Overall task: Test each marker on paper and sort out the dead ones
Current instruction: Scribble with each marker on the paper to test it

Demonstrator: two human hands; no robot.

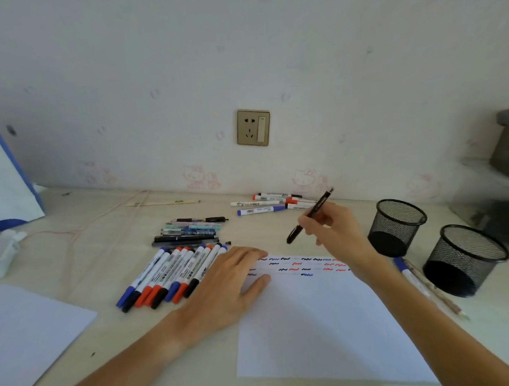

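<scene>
Above the far edge of the paper [318, 314], the right hand [332, 233] pinches a black pen [310, 217] in its fingers, tip down-left, clear of the sheet. The left hand [222, 286] lies flat, fingers together, on the paper's left edge, beside the marker row [169, 275] on the desk [114, 342].

Print shows on several barrels, yet almost none of it can be read. A white marker [255, 203] lying near the wall bears dark lettering that looks like "ACRYLIC", though blurred. The black pen [310, 216] has pale print along its barrel, and the row of whiteboard markers [169, 275] carries labels, all too small to make out.
</scene>
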